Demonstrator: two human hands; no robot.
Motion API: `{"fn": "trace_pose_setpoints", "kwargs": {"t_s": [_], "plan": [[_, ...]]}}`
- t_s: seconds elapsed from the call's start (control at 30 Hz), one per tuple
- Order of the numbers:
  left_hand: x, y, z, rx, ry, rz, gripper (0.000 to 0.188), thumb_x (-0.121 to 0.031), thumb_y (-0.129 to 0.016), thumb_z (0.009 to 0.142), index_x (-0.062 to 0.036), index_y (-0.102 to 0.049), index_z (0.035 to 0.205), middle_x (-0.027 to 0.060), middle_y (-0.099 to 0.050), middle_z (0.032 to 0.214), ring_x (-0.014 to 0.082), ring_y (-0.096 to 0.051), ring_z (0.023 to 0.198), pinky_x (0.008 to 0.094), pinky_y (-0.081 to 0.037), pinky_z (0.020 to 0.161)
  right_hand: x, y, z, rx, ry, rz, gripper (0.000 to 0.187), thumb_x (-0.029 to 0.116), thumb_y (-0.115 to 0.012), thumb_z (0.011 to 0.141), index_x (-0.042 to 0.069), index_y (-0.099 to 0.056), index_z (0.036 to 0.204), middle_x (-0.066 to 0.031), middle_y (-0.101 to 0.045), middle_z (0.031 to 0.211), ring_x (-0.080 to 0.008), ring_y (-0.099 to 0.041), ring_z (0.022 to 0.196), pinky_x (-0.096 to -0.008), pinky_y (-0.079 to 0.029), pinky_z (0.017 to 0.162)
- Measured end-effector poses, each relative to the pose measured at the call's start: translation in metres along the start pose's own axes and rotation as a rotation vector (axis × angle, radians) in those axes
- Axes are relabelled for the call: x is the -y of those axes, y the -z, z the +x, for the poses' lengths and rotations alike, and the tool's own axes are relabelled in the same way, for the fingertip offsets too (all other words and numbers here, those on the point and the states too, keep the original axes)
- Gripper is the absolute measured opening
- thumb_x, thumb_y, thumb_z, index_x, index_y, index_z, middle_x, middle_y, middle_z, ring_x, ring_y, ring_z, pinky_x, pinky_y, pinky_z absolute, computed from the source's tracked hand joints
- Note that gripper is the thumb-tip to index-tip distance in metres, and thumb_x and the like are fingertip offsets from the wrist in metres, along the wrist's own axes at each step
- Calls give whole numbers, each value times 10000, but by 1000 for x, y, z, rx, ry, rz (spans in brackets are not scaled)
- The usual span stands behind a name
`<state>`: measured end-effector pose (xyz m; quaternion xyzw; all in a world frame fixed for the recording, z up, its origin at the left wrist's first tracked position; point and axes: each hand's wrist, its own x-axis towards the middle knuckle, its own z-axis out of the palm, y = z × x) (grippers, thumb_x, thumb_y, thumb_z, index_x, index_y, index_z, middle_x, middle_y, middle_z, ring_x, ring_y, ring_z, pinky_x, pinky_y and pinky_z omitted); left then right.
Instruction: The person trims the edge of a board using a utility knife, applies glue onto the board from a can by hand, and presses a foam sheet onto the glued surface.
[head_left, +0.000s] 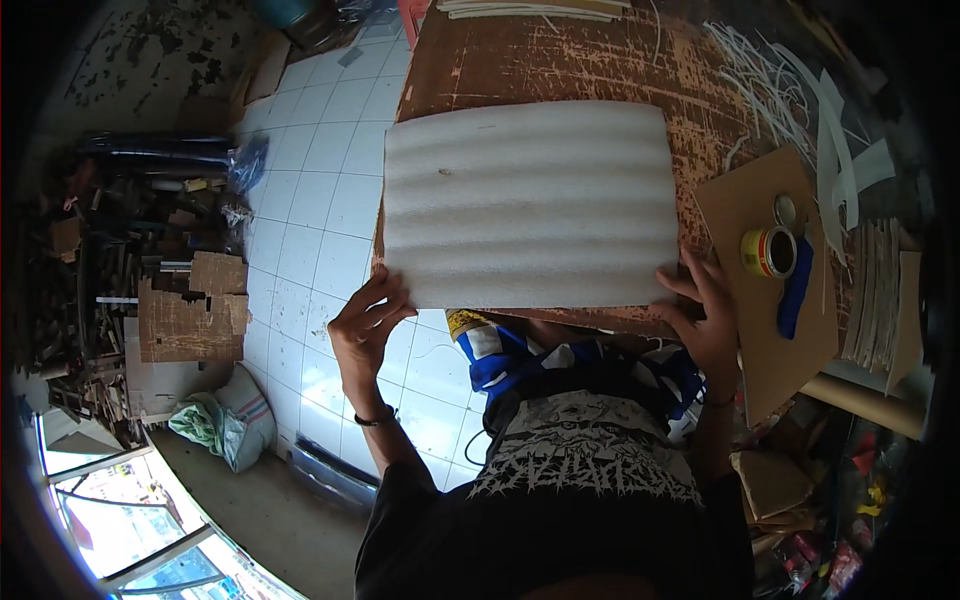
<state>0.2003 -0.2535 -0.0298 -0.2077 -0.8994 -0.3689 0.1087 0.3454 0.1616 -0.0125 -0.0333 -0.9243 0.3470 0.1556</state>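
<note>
A white, rectangular foam sheet [530,205] with soft wavy ridges lies over the worn brown table [520,60] in front of me. A small dark speck marks its upper left part. My left hand [370,315] pinches the sheet's near left corner, fingertips along the edge. At the near right corner, my right hand [705,310] grips the sheet between thumb and fingers. Right of that hand, a brown cardboard sheet [765,340] carries an open tin [768,252] with dark contents, a round lid [785,208] and a blue strip-like object [797,290].
White strips [760,85] are heaped at the table's far right, with a stack of thin sheets [872,300] nearer. More flat pieces [535,8] lie at the far edge. Left are white floor tiles [310,200], piled scrap [120,250] and a sack [235,415].
</note>
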Motion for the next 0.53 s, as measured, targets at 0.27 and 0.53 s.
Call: {"fn": "trace_pose_setpoints", "kwargs": {"t_s": [0.27,0.53], "plan": [[-4,6,3,-7,-54,101,240,-98,-867,669,-108,-811,901,56,-771,1042,215,-741,1005,338,-655,823,-1,-1,-1,9,1,31,761,151,-840,787,20,-496,1452,-60,-766,1112,-235,-540,1291,-388,-390,1083],[-3,5,4,-17,-71,60,187,-94,-864,688,-69,-806,864,71,-769,1035,221,-746,967,325,-648,802,2,1,0,20,13,-11,747,145,-825,804,32,-492,1463,-56,-763,1123,-240,-526,1305,-406,-356,1113]]}}
